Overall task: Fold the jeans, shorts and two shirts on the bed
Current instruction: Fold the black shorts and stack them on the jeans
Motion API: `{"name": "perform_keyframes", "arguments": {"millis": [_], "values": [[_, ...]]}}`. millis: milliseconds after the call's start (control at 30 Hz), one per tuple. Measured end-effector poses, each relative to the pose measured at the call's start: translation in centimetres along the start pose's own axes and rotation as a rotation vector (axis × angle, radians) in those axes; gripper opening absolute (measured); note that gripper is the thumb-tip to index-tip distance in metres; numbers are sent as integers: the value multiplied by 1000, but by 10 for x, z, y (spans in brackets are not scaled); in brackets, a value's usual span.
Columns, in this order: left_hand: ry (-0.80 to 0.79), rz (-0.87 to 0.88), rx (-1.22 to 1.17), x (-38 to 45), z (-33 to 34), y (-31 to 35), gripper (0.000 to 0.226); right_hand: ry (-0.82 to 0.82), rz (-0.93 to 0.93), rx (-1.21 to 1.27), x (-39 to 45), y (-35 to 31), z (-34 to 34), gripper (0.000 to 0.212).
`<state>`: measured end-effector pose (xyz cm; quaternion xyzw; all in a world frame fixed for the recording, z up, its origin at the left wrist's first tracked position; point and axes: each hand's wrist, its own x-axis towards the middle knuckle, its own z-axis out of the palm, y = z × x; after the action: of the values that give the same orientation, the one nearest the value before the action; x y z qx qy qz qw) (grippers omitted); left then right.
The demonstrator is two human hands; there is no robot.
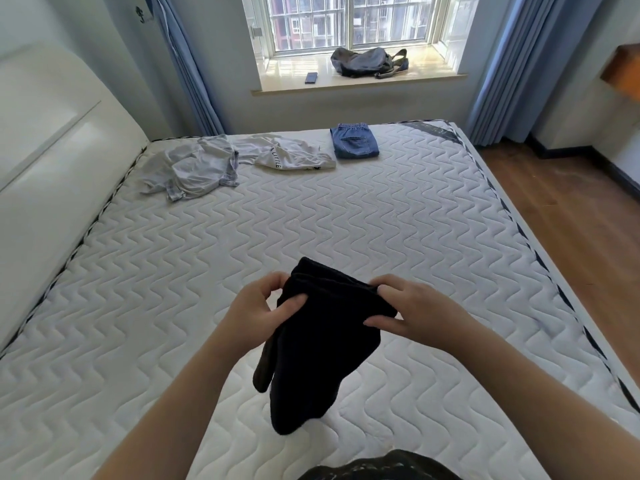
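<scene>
I see both hands up over the bed (346,220), holding the black shorts (322,341) in the air. Left hand (258,313) pinches the waistband's left end, right hand (412,313) grips the right end; legs hang down. Far side of the bed: folded jeans (353,142) flat on the right, white shirt (287,154) beside them, grey shirt (194,168) crumpled at left, touching the white one.

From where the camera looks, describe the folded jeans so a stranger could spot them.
Look to the mattress edge below the window. Three garments lie there; the jeans are rightmost, the only blue denim one, folded square beside the crumpled white shirt.
</scene>
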<state>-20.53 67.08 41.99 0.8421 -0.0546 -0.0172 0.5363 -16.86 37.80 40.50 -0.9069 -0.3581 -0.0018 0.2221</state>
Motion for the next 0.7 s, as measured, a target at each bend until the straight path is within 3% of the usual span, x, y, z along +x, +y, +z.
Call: {"name": "perform_keyframes", "arguments": {"millis": [133, 267, 367, 533, 600, 667, 700], "values": [[1, 38, -41, -3, 6, 4, 26, 97, 30, -34, 3, -4, -3, 68], [115, 47, -72, -4, 13, 8, 38, 218, 60, 121, 5, -8, -6, 50], [209, 14, -50, -1, 16, 15, 32, 304, 190, 283, 7, -14, -14, 33], [190, 17, -43, 16, 13, 29, 16, 385, 278, 414, 17, -18, -35, 57], [69, 50, -141, 23, 7, 31, 48, 375, 288, 418, 20, -15, -43, 64], [-77, 87, -41, 28, -3, 34, 82, 348, 298, 394, 20, -14, -47, 62], [-138, 101, 64, 31, -7, 37, 88, 335, 304, 381, 20, -14, -48, 59]]}}
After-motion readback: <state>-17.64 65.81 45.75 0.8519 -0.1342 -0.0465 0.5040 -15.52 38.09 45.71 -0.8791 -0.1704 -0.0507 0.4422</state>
